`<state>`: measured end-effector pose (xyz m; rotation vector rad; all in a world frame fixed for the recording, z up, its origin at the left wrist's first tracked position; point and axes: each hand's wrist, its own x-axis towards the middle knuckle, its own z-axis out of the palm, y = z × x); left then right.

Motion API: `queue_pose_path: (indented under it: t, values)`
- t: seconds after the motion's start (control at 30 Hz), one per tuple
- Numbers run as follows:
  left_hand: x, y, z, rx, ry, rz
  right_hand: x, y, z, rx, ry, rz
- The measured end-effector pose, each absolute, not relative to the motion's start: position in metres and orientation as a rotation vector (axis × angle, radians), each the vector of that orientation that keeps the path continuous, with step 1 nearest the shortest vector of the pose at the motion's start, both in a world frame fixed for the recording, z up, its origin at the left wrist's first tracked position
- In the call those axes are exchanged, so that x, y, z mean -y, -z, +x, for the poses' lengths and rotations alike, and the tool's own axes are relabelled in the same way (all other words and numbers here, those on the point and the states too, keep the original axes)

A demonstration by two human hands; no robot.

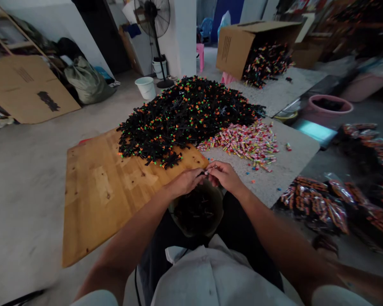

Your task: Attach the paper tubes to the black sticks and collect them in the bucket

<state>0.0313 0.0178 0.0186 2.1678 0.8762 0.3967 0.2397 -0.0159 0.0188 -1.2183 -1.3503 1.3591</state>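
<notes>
Small black bit (202, 173) sits btwn both hands above bucket (218, 206), mostly hidden by fingers; L hand (187, 181) pinches it, R hand (224, 174) pinches pale bit (207, 172) at its end, can't tell if joined; bucket contents too dark to ID; black heap (191, 110) w/ orange/green tips beyond, pink pcs (249, 140) beside; bagged bundles (319, 202) far R, blurred.
</notes>
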Motion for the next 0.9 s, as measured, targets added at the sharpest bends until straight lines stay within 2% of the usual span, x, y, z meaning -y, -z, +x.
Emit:
queue_pose_path:
  t: [0.17,0.33,0.4,0.47,0.5,0.57,0.7,0.9]
  values:
    - [-0.008,-0.02,0.032,-0.824,-0.303,2.074,0.014,-0.021,0.239,1.365,-1.48,-1.169]
    - [-0.024,-0.02,0.011,-0.764,-0.044,2.091,0.002,-0.007,0.255,1.825,-1.689,-1.217]
    - [-0.043,-0.017,-0.001,-1.067,-0.179,2.199,-0.015,0.002,0.265,1.905,-1.441,-1.414]
    - [-0.064,-0.013,-0.012,-1.448,-0.312,2.284,-0.038,0.012,0.271,1.899,-0.921,-1.695]
    - [-0.073,-0.011,-0.016,-1.593,-0.307,2.316,-0.05,0.017,0.272,1.896,-0.687,-1.805]
    - [-0.088,-0.007,-0.021,-1.745,-0.181,2.372,-0.074,0.026,0.27,1.931,-0.432,-1.923]
    - [-0.099,-0.003,-0.025,-1.778,0.02,2.431,-0.107,0.035,0.253,2.043,-0.406,-1.922]
    - [-0.098,-0.002,-0.029,-1.679,0.049,2.395,-0.128,0.032,0.229,2.08,-0.373,-2.019]
